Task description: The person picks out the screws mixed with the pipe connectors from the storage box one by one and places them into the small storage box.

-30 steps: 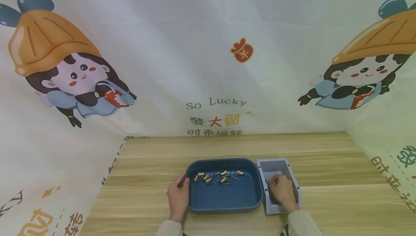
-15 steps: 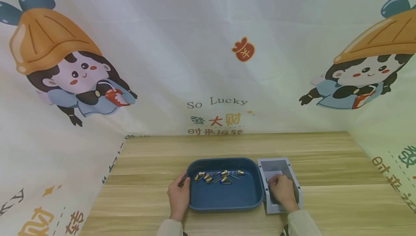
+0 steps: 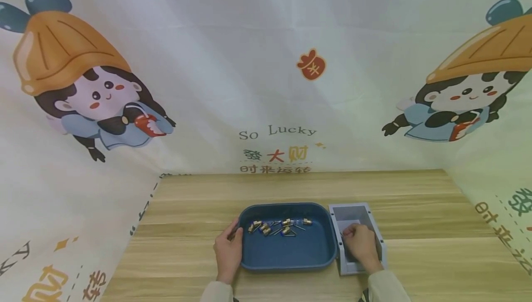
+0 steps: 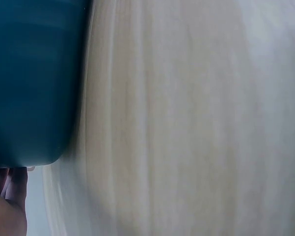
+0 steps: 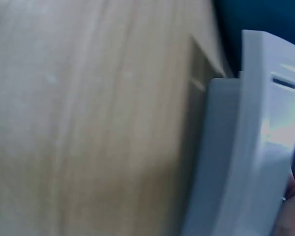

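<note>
A dark blue oval-cornered tray (image 3: pixel 291 253) lies on the table, with several small brass fittings (image 3: pixel 265 229) and thin metal pins (image 3: pixel 300 227) toward its back. My left hand (image 3: pixel 228 253) holds its left end, thumb at the rim; in the left wrist view its fingers (image 4: pixel 15 189) reach to the tray's edge. Over the grey box (image 3: pixel 353 211) just right of the tray, my right hand (image 3: pixel 362 245) dips inside with thumb and forefinger pinched together. A small dark thin piece peeks out at those fingertips, mostly hidden by the hand.
The tray and box stand side by side on a wood-grain table (image 3: pixel 432 228). Printed white cloth walls (image 3: pixel 357 108) rise at the back and on both sides. The box's raised light rim (image 5: pixel 265 132) fills the right of the right wrist view.
The head view shifts very slightly. Both hands keep their places, and the right fingertips shift only a little inside the grey box, the dark piece showing less.
</note>
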A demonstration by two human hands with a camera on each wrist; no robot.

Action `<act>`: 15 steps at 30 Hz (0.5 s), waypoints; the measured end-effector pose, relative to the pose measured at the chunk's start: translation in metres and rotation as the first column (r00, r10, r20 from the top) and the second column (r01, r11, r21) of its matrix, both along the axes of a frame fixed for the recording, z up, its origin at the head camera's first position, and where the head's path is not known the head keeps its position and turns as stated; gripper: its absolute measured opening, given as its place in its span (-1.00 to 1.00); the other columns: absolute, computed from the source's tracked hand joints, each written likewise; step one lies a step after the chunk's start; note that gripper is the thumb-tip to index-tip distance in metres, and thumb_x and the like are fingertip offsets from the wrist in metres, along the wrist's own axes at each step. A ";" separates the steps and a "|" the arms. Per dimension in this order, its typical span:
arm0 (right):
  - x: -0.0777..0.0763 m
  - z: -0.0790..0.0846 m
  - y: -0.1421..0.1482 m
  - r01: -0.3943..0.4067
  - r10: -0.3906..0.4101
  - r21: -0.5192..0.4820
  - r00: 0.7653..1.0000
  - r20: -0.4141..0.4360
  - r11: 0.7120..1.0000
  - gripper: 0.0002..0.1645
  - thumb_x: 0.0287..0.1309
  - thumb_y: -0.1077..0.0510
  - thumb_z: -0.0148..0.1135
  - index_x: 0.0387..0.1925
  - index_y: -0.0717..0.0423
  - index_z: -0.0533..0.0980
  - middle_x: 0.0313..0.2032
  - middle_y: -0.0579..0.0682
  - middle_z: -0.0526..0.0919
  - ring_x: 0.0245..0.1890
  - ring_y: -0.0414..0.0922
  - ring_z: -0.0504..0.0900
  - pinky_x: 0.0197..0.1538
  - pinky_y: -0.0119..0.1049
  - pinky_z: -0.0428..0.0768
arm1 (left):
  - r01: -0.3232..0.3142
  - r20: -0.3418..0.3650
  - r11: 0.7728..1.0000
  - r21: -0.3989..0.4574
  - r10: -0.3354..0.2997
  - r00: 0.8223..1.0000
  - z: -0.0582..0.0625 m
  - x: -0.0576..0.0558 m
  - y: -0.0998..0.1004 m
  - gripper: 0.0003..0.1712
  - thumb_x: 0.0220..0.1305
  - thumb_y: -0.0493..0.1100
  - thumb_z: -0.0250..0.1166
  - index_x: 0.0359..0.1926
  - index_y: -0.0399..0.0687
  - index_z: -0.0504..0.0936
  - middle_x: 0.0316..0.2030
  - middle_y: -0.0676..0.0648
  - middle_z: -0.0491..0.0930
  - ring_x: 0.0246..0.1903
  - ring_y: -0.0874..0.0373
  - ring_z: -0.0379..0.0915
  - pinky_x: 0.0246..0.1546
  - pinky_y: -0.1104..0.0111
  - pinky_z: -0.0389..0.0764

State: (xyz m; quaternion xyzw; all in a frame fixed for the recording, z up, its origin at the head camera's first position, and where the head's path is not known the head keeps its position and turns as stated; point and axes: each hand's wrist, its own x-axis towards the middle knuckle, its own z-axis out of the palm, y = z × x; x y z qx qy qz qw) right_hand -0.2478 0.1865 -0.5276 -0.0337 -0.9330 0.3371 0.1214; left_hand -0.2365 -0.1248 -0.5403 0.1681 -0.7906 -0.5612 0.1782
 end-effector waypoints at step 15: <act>-0.009 0.036 -0.004 -0.003 -0.007 -0.104 0.995 -0.100 0.995 -0.89 -0.11 0.39 0.18 -0.48 0.34 0.60 -0.55 0.15 0.67 -0.55 -0.09 0.59 -0.50 -0.40 0.51 | 0.002 0.000 1.000 -0.012 -0.002 1.000 0.003 0.002 0.001 -0.65 0.24 -0.34 0.21 0.07 -0.22 0.60 0.04 -0.26 0.60 -0.05 -0.12 0.60 -0.02 0.12 0.64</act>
